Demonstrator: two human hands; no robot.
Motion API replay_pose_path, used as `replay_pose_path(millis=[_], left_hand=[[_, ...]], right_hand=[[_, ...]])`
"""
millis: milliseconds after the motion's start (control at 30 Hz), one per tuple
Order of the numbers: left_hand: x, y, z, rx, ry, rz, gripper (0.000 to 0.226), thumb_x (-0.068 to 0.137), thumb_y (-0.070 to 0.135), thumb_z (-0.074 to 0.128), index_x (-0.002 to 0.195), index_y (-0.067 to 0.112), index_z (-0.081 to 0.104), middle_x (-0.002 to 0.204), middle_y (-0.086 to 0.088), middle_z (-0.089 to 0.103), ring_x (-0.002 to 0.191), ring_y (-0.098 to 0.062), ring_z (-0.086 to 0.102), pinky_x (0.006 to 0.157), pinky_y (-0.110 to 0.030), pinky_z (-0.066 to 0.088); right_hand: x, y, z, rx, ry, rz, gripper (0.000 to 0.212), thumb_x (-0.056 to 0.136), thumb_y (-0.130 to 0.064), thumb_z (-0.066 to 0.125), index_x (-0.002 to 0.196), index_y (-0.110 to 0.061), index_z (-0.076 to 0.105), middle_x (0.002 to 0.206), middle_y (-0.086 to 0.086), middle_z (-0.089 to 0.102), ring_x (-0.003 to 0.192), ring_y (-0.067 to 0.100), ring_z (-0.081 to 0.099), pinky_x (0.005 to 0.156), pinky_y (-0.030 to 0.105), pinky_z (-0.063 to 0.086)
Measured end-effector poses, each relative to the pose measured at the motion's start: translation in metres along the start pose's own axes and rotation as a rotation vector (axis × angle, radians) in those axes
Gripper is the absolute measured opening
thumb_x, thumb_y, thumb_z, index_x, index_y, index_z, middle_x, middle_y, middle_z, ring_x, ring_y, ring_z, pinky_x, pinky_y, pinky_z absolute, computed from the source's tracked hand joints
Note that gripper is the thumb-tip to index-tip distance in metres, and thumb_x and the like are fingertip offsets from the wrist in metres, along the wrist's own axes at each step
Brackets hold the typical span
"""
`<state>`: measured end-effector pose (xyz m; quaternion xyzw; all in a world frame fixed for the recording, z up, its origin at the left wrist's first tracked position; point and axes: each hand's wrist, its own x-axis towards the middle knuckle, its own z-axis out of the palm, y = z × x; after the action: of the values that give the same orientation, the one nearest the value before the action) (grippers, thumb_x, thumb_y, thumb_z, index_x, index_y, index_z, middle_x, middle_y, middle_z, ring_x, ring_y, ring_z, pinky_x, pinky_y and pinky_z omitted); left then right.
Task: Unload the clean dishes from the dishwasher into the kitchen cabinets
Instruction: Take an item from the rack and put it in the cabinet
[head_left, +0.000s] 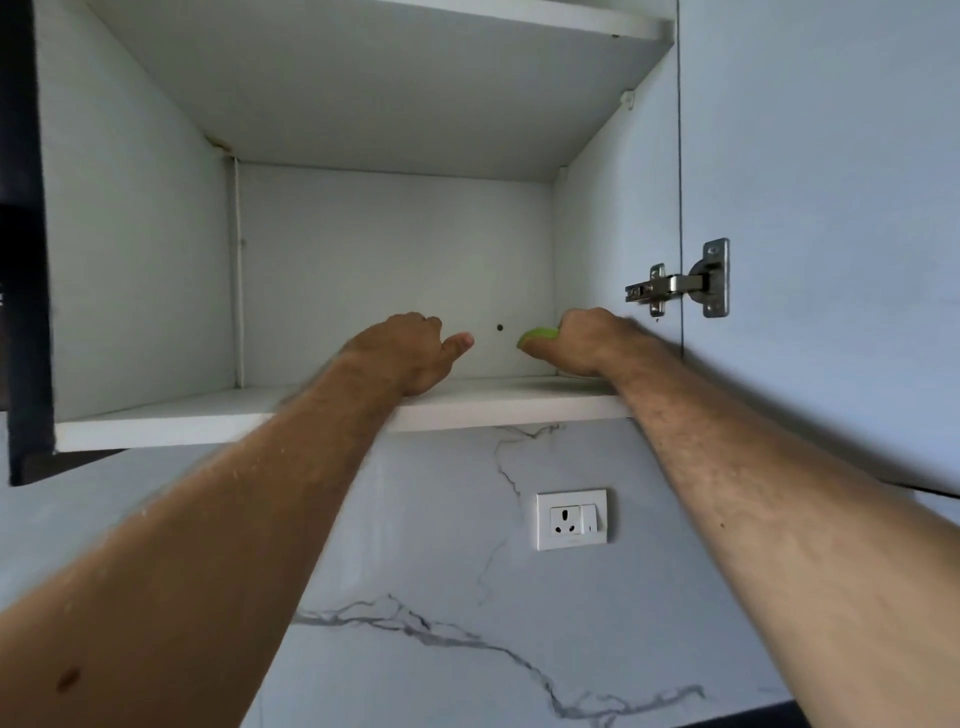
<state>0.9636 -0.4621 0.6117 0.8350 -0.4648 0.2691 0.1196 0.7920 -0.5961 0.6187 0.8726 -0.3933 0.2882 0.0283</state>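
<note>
Cabinet (135, 260) front open, interior wide and bare between side walls. Lower shelf (467, 402) holds both hands: left hand (410, 353) centre, right hand (576, 343) near right wall, gap between. Upper shelf (363, 104) caps headroom. Hinge (680, 283) juts at right edge.

Both hands inside cabinet (135, 234), left hand (410, 353) beside right hand (582, 340), socket (571, 519) below.

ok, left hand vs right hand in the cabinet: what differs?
The right hand grips a green item, mostly hidden by its fingers; the left hand shows nothing in it. The left hand's thumb points out toward the right hand; the right hand's thumb is not plainly visible. The left hand sits mid-shelf, the right hand near the cabinet's right wall. Both reach over the lower shelf, knuckles up.
</note>
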Motion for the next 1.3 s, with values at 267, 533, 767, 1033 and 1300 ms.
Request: replay_pose_path(millis=[267,533,767,1033,1300], left_hand=[[-0.002,0.002,0.002,0.039,-0.064,0.027,0.068,0.100,0.060,0.023,0.149,0.014,0.035,0.152,-0.011,0.038,0.139,-0.029,0.035,0.114,-0.046,0.031],[-0.005,0.002,0.003,-0.014,-0.128,0.045,0.064,0.101,0.057,0.028,0.151,0.017,0.030,0.157,-0.008,0.031,0.143,-0.026,0.029,0.117,-0.043,0.025],[-0.012,0.003,0.000,-0.085,-0.117,0.024,0.071,0.096,0.067,0.026,0.145,0.017,0.041,0.148,-0.009,0.043,0.136,-0.026,0.038,0.111,-0.042,0.031],[-0.015,0.003,-0.002,-0.085,-0.166,0.049,0.076,0.093,0.069,0.033,0.151,0.019,0.031,0.154,-0.006,0.035,0.141,-0.024,0.032,0.116,-0.044,0.027],[-0.012,0.006,-0.002,-0.092,-0.191,0.100,0.076,0.090,0.066,0.047,0.150,0.023,0.033,0.151,-0.004,0.039,0.136,-0.024,0.038,0.113,-0.046,0.032]], right_hand=[[0.022,-0.006,0.013,-0.052,-0.206,0.030,0.075,0.087,-0.069,0.053,0.139,-0.015,0.050,0.144,0.008,0.050,0.129,0.028,0.050,0.102,0.040,0.039],[0.028,-0.003,0.022,-0.066,-0.232,0.031,0.066,0.079,-0.077,0.055,0.111,-0.020,0.060,0.107,0.003,0.057,0.100,0.024,0.056,0.097,0.041,0.047],[0.013,-0.001,0.016,0.023,-0.195,0.022,0.072,0.070,-0.070,0.059,0.126,-0.026,0.056,0.126,0.002,0.059,0.107,0.024,0.055,0.101,0.044,0.044],[0.005,0.004,0.014,0.017,-0.137,-0.037,0.051,0.088,-0.059,0.058,0.126,-0.026,0.058,0.127,0.002,0.059,0.097,0.020,0.049,0.103,0.039,0.041],[0.013,0.002,0.017,0.082,-0.074,-0.150,0.024,0.083,-0.046,0.072,0.098,-0.028,0.065,0.097,-0.008,0.058,0.087,0.012,0.052,0.066,0.021,0.036]])
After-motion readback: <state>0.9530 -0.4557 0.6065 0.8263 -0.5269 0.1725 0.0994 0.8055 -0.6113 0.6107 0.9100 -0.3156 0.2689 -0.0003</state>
